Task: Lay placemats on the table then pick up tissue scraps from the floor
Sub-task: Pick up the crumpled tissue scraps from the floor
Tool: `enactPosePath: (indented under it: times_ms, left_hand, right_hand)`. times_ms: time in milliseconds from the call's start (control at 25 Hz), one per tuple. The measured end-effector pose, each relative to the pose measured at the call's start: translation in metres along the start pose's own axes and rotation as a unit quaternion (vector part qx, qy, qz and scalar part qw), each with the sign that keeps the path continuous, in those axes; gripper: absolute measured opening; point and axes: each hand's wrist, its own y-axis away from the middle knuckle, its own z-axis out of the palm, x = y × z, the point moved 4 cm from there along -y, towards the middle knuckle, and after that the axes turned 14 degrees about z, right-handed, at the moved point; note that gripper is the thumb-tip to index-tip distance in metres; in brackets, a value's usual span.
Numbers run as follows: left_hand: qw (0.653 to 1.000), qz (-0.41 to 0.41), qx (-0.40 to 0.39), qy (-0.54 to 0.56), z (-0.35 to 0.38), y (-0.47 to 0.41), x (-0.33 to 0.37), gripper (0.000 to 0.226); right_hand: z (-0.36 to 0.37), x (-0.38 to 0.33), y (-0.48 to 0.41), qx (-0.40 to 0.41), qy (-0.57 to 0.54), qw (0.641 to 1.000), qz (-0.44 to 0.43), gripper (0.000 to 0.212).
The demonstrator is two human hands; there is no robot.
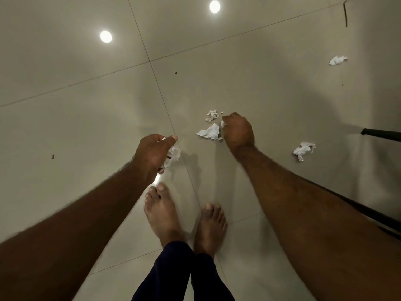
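Note:
I look straight down at a glossy tiled floor [86, 118]. My left hand [152, 155] hangs above it, closed around a wad of white tissue scraps [173, 154]. My right hand [237, 131] is low at the floor, fingers curled, pinching a small tissue bit [222, 123]. Right beside it lies a larger crumpled tissue scrap [210, 132]. Small torn tissue pieces [212, 115] lie just beyond. Another scrap [303, 149] lies to the right, and a far scrap [337, 60] sits at the upper right.
My bare feet [165, 213] stand below the hands. Dark furniture legs [382, 134] come in from the right edge, one running along my right forearm. Two ceiling-light reflections [106, 36] shine on the tiles. Small dark specks [52, 156] dot the floor.

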Motion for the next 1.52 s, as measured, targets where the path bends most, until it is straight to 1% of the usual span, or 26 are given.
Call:
enactPosePath:
  times_ms: [120,160,240,280,320,360,440,520,560,640,720,840,960,1040,1080,1160,1200,1240,1320,1360,1440,1520]
  left_hand:
    - [1.000,-0.003,0.007,0.009,-0.005,-0.002,0.003,0.032]
    - [1.000,-0.001,0.009,0.012,-0.005,-0.004,0.005,0.032]
    - [1.000,0.006,0.011,0.018,-0.003,-0.007,0.010,0.033]
    - [1.000,0.009,0.011,0.020,-0.001,-0.007,0.013,0.034]
    - [1.000,0.011,0.012,0.021,0.000,-0.008,0.016,0.034]
    - [1.000,0.012,0.014,0.020,0.001,-0.009,0.018,0.033]
    - [1.000,0.007,0.019,0.021,0.002,-0.010,0.020,0.031]
    - [0.999,-0.001,0.019,0.026,0.003,-0.011,0.020,0.031]
    - [0.999,-0.005,0.020,0.028,0.003,-0.011,0.019,0.031]
    - [0.999,-0.012,0.024,0.031,0.004,-0.010,0.019,0.031]
    - [0.999,-0.013,0.024,0.030,0.005,-0.010,0.018,0.031]
    - [0.999,-0.014,0.017,0.029,0.006,-0.010,0.015,0.031]
    - [0.999,-0.024,0.014,0.032,0.010,-0.008,0.015,0.029]
    - [0.995,-0.061,0.019,0.072,0.015,-0.005,0.015,0.026]
    - [0.989,-0.093,0.010,0.117,0.020,-0.003,0.015,0.025]
    - [0.957,-0.162,-0.027,0.239,0.036,0.006,0.022,0.029]
    - [0.944,-0.178,-0.034,0.274,0.042,0.010,0.026,0.030]
    - [0.944,-0.177,-0.031,0.278,0.046,0.012,0.028,0.032]
    - [0.958,-0.152,-0.019,0.243,0.051,0.017,0.033,0.042]
    - [0.964,-0.141,-0.016,0.225,0.051,0.022,0.036,0.042]
    - [0.974,-0.126,-0.018,0.189,0.054,0.029,0.047,0.032]
    - [0.981,-0.100,-0.034,0.161,0.059,0.035,0.060,0.019]
  right_hand:
    - [-0.016,-0.009,-0.010,0.020,-0.012,0.998,-0.057,0.035]
    - [-0.019,-0.016,-0.014,0.014,-0.005,0.997,-0.081,0.039]
    - [-0.017,-0.029,-0.015,-0.027,0.012,0.991,-0.127,0.049]
    - [-0.014,-0.034,-0.012,-0.052,0.020,0.988,-0.142,0.060]
    - [-0.009,-0.036,-0.006,-0.065,0.030,0.986,-0.153,0.068]
    - [-0.004,-0.037,0.001,-0.058,0.041,0.984,-0.163,0.070]
    - [0.007,-0.036,0.016,-0.022,0.073,0.978,-0.193,0.064]
    - [0.020,-0.032,0.027,-0.031,0.130,0.968,-0.211,0.059]
    - [0.026,-0.029,0.033,-0.041,0.141,0.966,-0.214,0.054]
    - [0.033,-0.026,0.042,-0.037,0.101,0.969,-0.224,0.043]
    - [0.037,-0.024,0.048,-0.017,0.052,0.971,-0.233,0.037]
    - [0.041,-0.026,0.050,-0.007,0.033,0.972,-0.233,0.029]
    - [0.040,-0.028,0.047,-0.016,-0.006,0.981,-0.191,0.018]
    - [0.033,-0.031,0.048,-0.015,-0.106,0.988,-0.113,0.016]
    - [0.027,-0.034,0.053,-0.005,-0.183,0.982,-0.056,0.014]
    - [0.014,-0.040,0.070,0.025,-0.327,0.944,0.039,0.010]
    - [0.010,-0.045,0.081,0.019,-0.372,0.925,0.071,0.013]
    - [0.007,-0.051,0.091,0.001,-0.402,0.910,0.096,0.020]
    - [-0.003,-0.058,0.107,-0.041,-0.428,0.893,0.137,0.037]
    - [-0.008,-0.059,0.111,-0.052,-0.430,0.889,0.150,0.044]
    - [-0.023,-0.057,0.116,-0.061,-0.428,0.888,0.157,0.058]
    - [-0.039,-0.062,0.122,-0.060,-0.425,0.890,0.153,0.067]
